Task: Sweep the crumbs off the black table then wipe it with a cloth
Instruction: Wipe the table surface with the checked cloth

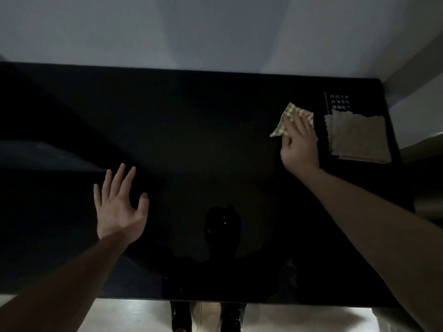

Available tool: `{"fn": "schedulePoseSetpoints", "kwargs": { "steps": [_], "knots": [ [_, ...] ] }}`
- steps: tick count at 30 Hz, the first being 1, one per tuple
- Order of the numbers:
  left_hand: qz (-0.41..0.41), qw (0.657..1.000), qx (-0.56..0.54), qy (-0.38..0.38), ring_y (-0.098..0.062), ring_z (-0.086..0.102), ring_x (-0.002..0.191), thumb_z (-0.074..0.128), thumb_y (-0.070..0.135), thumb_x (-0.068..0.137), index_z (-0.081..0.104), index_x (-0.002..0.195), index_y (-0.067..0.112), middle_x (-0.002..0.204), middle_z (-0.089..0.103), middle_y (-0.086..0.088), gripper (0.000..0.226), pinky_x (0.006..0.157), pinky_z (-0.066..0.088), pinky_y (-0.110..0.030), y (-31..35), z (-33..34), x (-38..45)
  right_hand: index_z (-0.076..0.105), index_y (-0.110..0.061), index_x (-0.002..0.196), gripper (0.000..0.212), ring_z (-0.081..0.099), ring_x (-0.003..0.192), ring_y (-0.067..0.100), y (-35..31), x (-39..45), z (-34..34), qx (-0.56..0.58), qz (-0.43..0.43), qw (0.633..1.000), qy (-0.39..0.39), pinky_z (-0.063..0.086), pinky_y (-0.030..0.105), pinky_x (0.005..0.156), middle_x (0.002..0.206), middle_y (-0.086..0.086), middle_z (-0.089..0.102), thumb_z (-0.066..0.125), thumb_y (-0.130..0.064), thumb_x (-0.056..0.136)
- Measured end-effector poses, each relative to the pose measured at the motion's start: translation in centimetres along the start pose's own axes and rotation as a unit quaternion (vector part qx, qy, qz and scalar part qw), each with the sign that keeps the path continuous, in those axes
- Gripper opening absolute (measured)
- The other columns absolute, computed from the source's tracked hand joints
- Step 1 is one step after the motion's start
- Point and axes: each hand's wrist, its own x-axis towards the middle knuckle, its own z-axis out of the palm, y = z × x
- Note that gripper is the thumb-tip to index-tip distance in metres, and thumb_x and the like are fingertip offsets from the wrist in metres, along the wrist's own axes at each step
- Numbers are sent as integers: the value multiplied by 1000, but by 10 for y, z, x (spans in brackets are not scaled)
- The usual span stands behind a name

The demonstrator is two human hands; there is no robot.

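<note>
1. The black bench [191,140] fills most of my view, glossy, set against a pale wall [167,27].
2. A folded grey-brown cloth [359,137] lies flat near the far right corner, below a small printed label [340,101].
3. My left hand [119,207] is over the bench's left half, fingers [119,176] spread and released, holding nothing.
4. My right hand [299,144] presses palm-down on a small patterned cloth [287,118], just left of the folded one, fingers flat on it.
5. I cannot make out any crumbs on the dark surface.
</note>
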Motion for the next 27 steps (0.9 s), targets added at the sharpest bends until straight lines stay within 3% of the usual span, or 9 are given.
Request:
{"fn": "schedulePoseSetpoints", "kwargs": {
  "steps": [5, 8, 12, 15, 18, 20, 23, 27],
  "knots": [
    [0, 1000, -1, -4, -16, 0, 160, 40, 49, 89, 26, 160, 31, 171, 15, 9, 74, 129, 1, -53, 1, -2, 0, 38, -23, 158, 59, 15, 158, 23, 4, -103, -8, 7, -32, 998, -44, 19, 52, 126, 169, 5, 27, 45, -13, 100],
    [0, 1000, 1, -2, -16, 1, 160, 39, 50, 89, 27, 159, 31, 170, 16, 9, 74, 129, 1, -52, 1, -2, -1, 46, -15, 153, 62, 20, 158, 27, 10, -180, -16, 29, -52, 996, -60, 25, 56, 123, 167, 8, 31, 45, -11, 92],
    [1, 1000, 2, -1, -17, 1, 160, 40, 49, 90, 27, 159, 31, 170, 17, 8, 73, 129, 0, -51, 1, -2, -1, 46, -23, 153, 60, 20, 157, 22, 11, -290, -33, 62, -61, 992, -94, 21, 43, 125, 168, -5, 28, 39, -13, 94],
    [2, 1000, -1, -1, -18, 2, 160, 41, 49, 90, 27, 159, 31, 170, 18, 8, 73, 129, -1, -50, 1, -2, -2, 52, -36, 146, 59, 34, 153, 16, 13, -329, -49, 120, -51, 986, -107, 28, 35, 122, 162, -19, 37, 39, -15, 92],
    [2, 1000, 0, 4, -18, 3, 160, 41, 49, 90, 26, 159, 30, 170, 18, 8, 73, 129, -1, -50, 0, -1, -2, 53, -49, 142, 70, 43, 146, 7, 11, -305, -65, 223, 43, 972, -62, 32, 27, 120, 154, -18, 50, 45, 1, 94],
    [3, 1000, 2, 5, -18, 3, 160, 41, 49, 90, 26, 159, 31, 170, 18, 8, 73, 129, -1, -49, 0, 0, -1, 52, -45, 145, 75, 44, 145, 9, 10, -265, -75, 240, 80, 967, -17, 33, 26, 119, 155, -15, 49, 47, 11, 95],
    [4, 1000, 2, 7, -17, 3, 160, 41, 49, 90, 26, 159, 31, 170, 18, 8, 73, 129, -1, -49, 0, 1, 0, 50, -23, 150, 59, 36, 150, 9, 14, -180, -80, 197, 72, 977, 31, 33, 32, 121, 162, -9, 40, 46, 6, 99],
    [5, 1000, 5, 13, -17, 3, 160, 41, 49, 89, 26, 159, 29, 170, 18, 8, 74, 129, -1, -49, -1, 3, 0, 48, -24, 152, 56, 29, 153, 10, 20, -71, -63, 134, 28, 990, 35, 26, 33, 125, 165, -4, 35, 40, -3, 100]
  ]
}}
